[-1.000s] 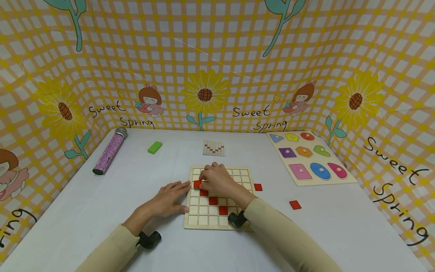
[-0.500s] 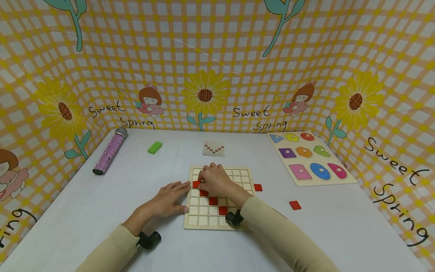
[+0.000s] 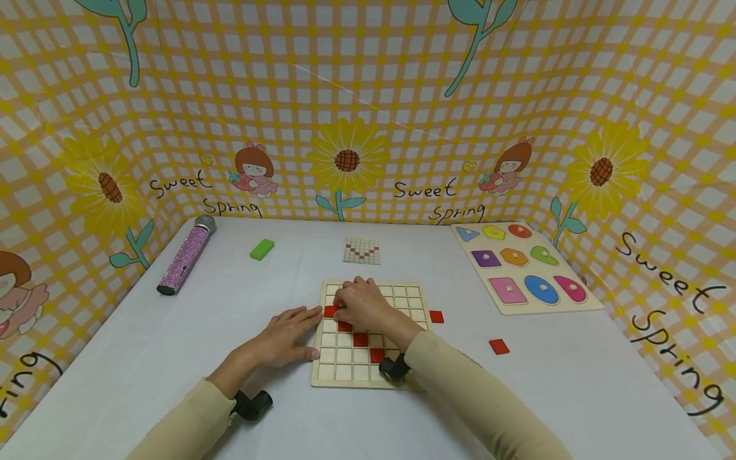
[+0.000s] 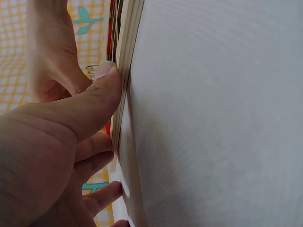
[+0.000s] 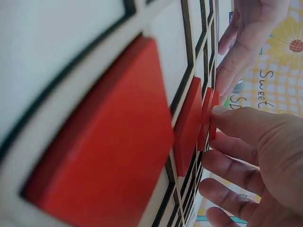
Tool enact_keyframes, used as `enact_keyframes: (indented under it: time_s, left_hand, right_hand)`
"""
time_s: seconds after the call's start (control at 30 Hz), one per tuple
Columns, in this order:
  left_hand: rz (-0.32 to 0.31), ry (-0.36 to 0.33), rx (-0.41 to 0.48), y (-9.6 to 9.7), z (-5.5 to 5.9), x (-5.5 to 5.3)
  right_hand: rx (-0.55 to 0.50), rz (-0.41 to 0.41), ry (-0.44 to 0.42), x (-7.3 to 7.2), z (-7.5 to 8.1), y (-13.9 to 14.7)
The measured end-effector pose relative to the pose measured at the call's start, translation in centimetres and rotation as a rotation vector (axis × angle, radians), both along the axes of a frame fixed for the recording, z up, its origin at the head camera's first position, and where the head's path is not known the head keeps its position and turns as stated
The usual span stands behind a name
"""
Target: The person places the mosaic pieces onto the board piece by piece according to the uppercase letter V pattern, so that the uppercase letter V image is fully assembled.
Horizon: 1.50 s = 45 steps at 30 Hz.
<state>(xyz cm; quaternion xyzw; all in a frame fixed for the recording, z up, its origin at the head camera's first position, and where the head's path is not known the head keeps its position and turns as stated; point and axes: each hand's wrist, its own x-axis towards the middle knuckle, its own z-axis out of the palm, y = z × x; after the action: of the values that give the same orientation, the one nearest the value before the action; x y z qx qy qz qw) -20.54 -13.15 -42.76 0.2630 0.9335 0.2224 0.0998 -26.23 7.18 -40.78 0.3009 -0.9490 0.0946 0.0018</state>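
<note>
A wooden grid board (image 3: 368, 386) lies on the table, with red square tiles in a diagonal run of its cells. My right hand (image 3: 368, 306) is over the board's left part and pinches a red tile (image 3: 330, 312) between thumb and index finger at the left column. In the right wrist view, that tile (image 5: 215, 113) sits beyond the row of other red tiles (image 5: 109, 137). With fingers extended, my left hand (image 3: 282, 338) rests on the table against the board's left edge. Its thumb touches the board's side (image 4: 127, 42) in the left wrist view.
Two loose red tiles (image 3: 437, 317) (image 3: 499, 346) lie right of the board. Behind it is a small pattern card (image 3: 362, 251). A green block (image 3: 262, 250) and a glittery pink microphone (image 3: 185, 259) are at the left. A shape puzzle board (image 3: 526, 268) lies at the right.
My right hand has shifted slightly left with the red tile, which is now closer to the board's left edge. The left hand keeps its place.
</note>
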Motion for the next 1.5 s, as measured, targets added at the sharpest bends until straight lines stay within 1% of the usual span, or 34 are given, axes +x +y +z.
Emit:
enact_keyframes:
  time_s: [0.23,0.4,0.57,0.73,1.0,1.23,1.5]
  left_hand:
    - [0.003,0.001,0.005,0.0,-0.2,-0.1]
    - [0.011,-0.002,0.003,-0.1,-0.4,-0.1]
    - [0.011,0.008,0.003,-0.1,-0.4,-0.1]
    - [0.011,-0.002,0.011,0.0,-0.3,0.0]
    - [0.01,-0.001,0.008,0.1,-0.2,0.0]
    - [0.022,-0.002,0.002,0.1,-0.1,0.1]
    - [0.022,-0.004,0.0,0.1,-0.1,0.0]
  right_hand:
    - [-0.003,-0.003,-0.006,0.1,0.1,0.0]
    - [-0.046,-0.016,-0.013,0.4,0.6,0.5]
    - [-0.101,-0.045,-0.014,0.7,1.3,1.7]
    - [-0.137,-0.05,-0.004,1.5,1.8,3.6]
    - [-0.154,-0.067,0.09,2.8,2.5,7.3]
    - [-0.155,-0.135,0.092,3.5,1.8,10.5]
    - [-0.157,-0.225,0.058,3.7,0.9,14.0]
